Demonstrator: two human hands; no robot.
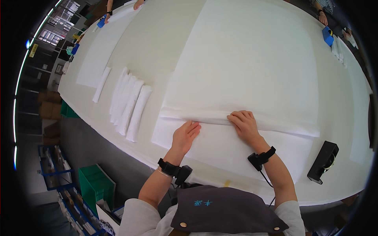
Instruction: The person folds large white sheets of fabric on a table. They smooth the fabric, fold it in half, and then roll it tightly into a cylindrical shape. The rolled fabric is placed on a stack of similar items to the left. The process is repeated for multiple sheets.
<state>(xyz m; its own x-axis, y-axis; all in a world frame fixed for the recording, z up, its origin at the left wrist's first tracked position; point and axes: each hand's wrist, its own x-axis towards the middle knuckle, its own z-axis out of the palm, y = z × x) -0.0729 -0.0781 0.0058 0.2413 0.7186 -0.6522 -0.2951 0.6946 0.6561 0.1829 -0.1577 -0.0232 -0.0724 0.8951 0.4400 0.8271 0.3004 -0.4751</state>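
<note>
A large white sheet [252, 59] stretches away from me across the table, its near part gathered into a loose white roll [212, 117] running left to right. My left hand [186, 137] lies at the near side of this roll, fingers stretched out and fingertips against its edge. Over the roll, further right, my right hand [245, 125] bends its fingers on the material. More flat white sheet [244, 147] lies under and in front of the roll. Whether the material is cloth or paper, I cannot tell.
Several finished white rolls [138, 114] lie side by side on the left. A black tape dispenser [323, 162] stands at the right. Other people's hands [323, 19] work at the far edges, near blue dispensers [327, 36]. A green bin [96, 185] is on the floor at left.
</note>
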